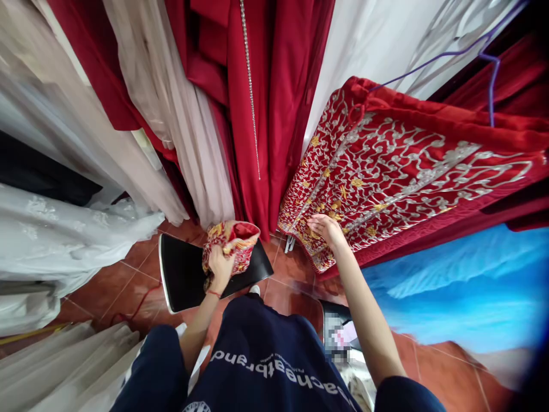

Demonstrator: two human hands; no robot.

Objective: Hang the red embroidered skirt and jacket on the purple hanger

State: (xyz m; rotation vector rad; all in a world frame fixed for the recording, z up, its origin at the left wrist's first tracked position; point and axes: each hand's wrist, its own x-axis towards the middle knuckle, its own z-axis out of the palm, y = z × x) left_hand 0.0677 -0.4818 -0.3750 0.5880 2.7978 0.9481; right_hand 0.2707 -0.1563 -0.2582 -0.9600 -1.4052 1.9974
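My left hand (220, 265) is closed round a bunched piece of red cloth with gold embroidery (231, 243), held over a black rectangular board (184, 274) on the floor. My right hand (326, 229) rests with its fingers curled on the lower edge of a large red embroidered garment (386, 171) that hangs spread out to the right. Silver and gold patterns cover that garment.
Red gowns (257, 86) and pale sheer dresses (180, 114) hang ahead. White lace gowns (64, 240) lie at the left. A blue cloth (463, 286) spreads at the right. Terracotta floor tiles (128, 280) lie below. A purple hanger (489, 63) shows at top right.
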